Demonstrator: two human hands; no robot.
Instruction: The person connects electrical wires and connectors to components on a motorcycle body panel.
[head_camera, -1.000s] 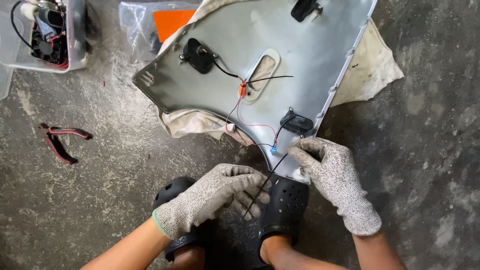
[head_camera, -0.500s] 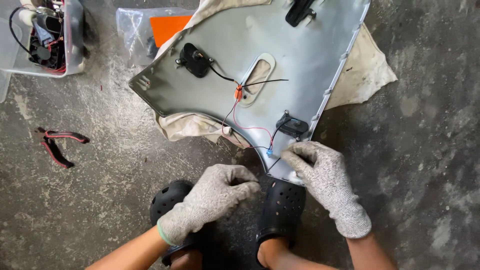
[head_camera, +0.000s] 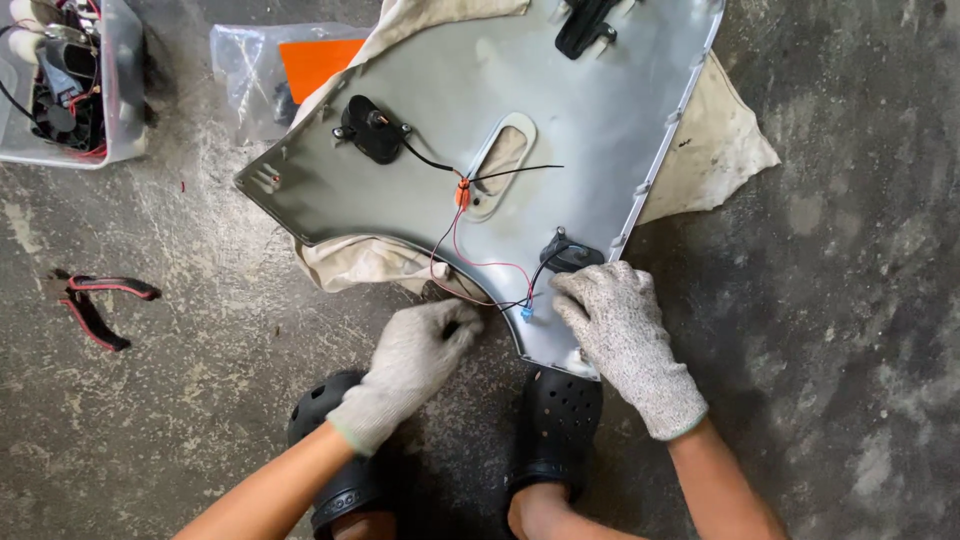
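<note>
The panel (head_camera: 400, 190) looks like smooth grey plastic with a dull sheen. Both gloves, left (head_camera: 412, 365) and right (head_camera: 622, 335), are speckled knit cloth. The rag (head_camera: 715, 150) is creased cloth; the floor (head_camera: 850, 300) is rough, stained concrete.

Grey panel (head_camera: 420, 200) cut off at top edge, clear bin (head_camera: 120, 90) cropped left, left-hand fingers' (head_camera: 450, 330) grip on wires unclear
</note>
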